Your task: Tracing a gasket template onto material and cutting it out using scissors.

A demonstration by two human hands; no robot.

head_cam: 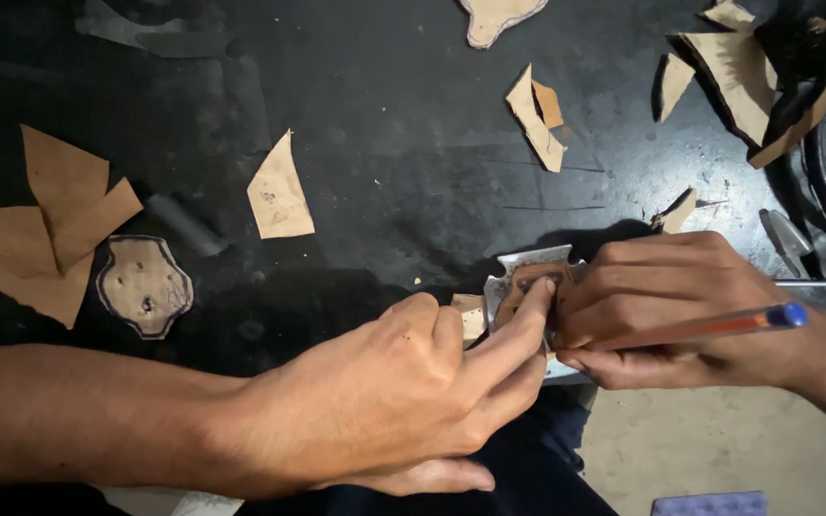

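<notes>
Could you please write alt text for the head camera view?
Two bare hands work at the edge of a black table: the left hand presses a forefinger on a small brown leather piece lying on a notched metal template, while the right hand holds an orange pen against it. Tan leather scraps lie around.

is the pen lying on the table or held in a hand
Held. The pen lies across the right hand, its blue end jutting out past the knuckles and clear of the table.

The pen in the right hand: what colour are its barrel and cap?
Orange barrel, blue cap on the pen; head view.
</notes>
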